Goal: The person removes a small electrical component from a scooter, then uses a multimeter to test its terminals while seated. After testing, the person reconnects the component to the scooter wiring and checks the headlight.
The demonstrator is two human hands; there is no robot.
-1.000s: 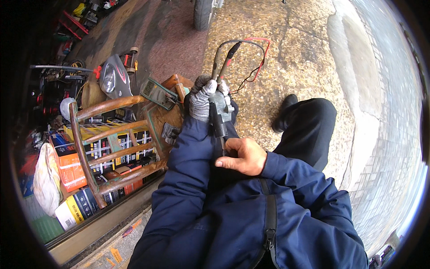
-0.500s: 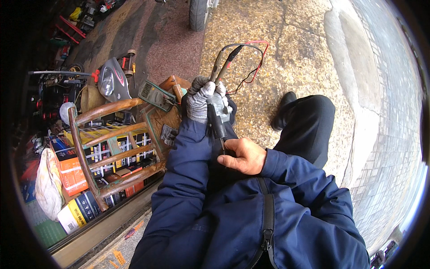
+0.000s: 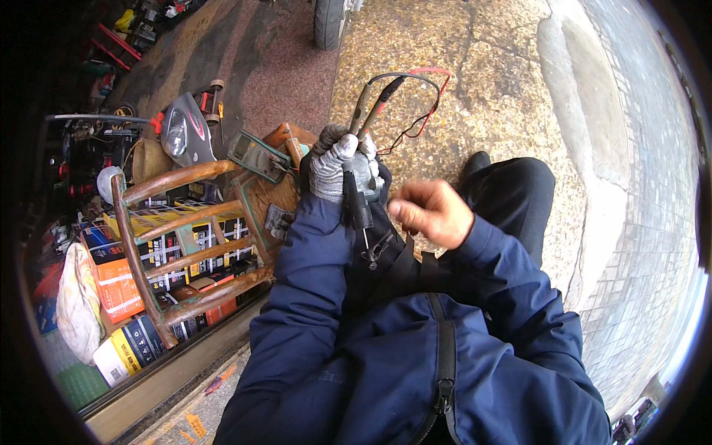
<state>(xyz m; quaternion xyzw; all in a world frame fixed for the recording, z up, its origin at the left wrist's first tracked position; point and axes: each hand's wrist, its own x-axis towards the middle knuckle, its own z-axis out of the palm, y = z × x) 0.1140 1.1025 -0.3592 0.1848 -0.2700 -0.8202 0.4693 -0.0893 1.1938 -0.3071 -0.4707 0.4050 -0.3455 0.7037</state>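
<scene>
My left hand point(image 3: 331, 169), in a grey knit glove, is shut around a small grey metal part point(image 3: 368, 176) held in front of my chest. Two test probes point(image 3: 371, 104) stick up out of the same grip, and their red and black leads point(image 3: 424, 89) loop over the pavement. A black-handled screwdriver point(image 3: 358, 210) hangs from the part with its thin shaft pointing down at my lap. My bare right hand point(image 3: 432, 213) hovers just right of the part with fingers curled and nothing visible in them. A dark green multimeter point(image 3: 256, 156) lies on the wooden chair seat beside my left hand.
A wooden chair point(image 3: 174, 233) stands at my left, its back rails over stacked orange and yellow-black boxes point(image 3: 111, 274). A motorcycle headlight cowl point(image 3: 185, 130) and tools lie beyond it. A tyre point(image 3: 330, 22) is at the top. A stone kerb point(image 3: 586, 170) runs along the right.
My right hand has lifted off the screwdriver's lower end on my lap and moved up and right. The gloved left hand keeps its grip in the same place.
</scene>
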